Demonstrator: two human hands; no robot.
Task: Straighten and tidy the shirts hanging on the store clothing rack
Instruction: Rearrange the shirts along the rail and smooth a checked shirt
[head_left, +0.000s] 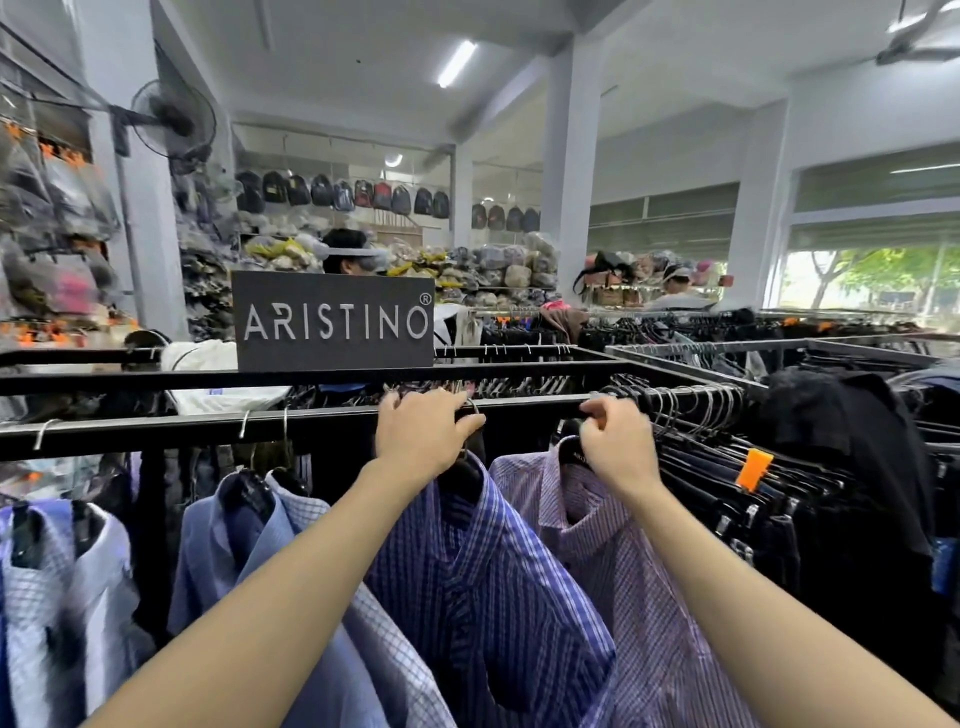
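Rail (322, 418), a black bar crossing the middle of the frame, carries the shirts so they hang front-out along the lower half, with a dark sign (332, 321) standing above it at centre left. Dark trousers (753, 499) crowd the right side, hooks packed tight, which leaves the shirts only the left and centre stretch. The blue shirt (483, 582) and purple shirt (623, 587) hang side by side at lower centre, collars nearly touching, probably too close to sit square. The left hand (423, 434) rests over the rail with fingers curled round the blue shirt's hanger hook, apparently to slide it. The right hand (618, 441) pinches the purple shirt's hook at the rail, likely steadying it while a gap is made.
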